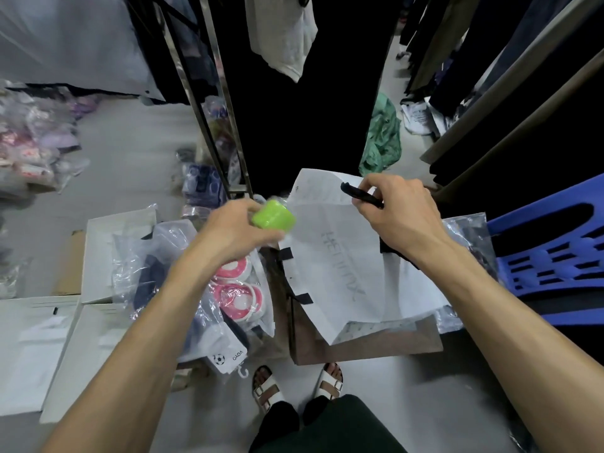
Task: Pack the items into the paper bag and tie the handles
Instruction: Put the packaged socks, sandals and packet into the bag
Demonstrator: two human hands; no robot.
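Observation:
A white paper bag [340, 263] with faint lettering lies flat on a low brown stand, mouth toward the far side. My right hand [398, 214] grips its black handle [359, 195] at the bag's upper edge. My left hand [235, 227] holds a bright green packaged item [273, 218] just left of the bag's mouth, blurred by motion. Pink and white round items [240, 294] in clear plastic lie below my left hand, on a heap of bagged goods. Two short black handle ends [294, 276] show on the bag's left edge.
A blue plastic chair [549, 256] stands at the right. White flat boxes [49, 351] lie on the floor at the left. Dark hanging clothes and a metal rack leg [228, 132] rise just behind the bag. My sandalled feet [294, 387] are below the stand.

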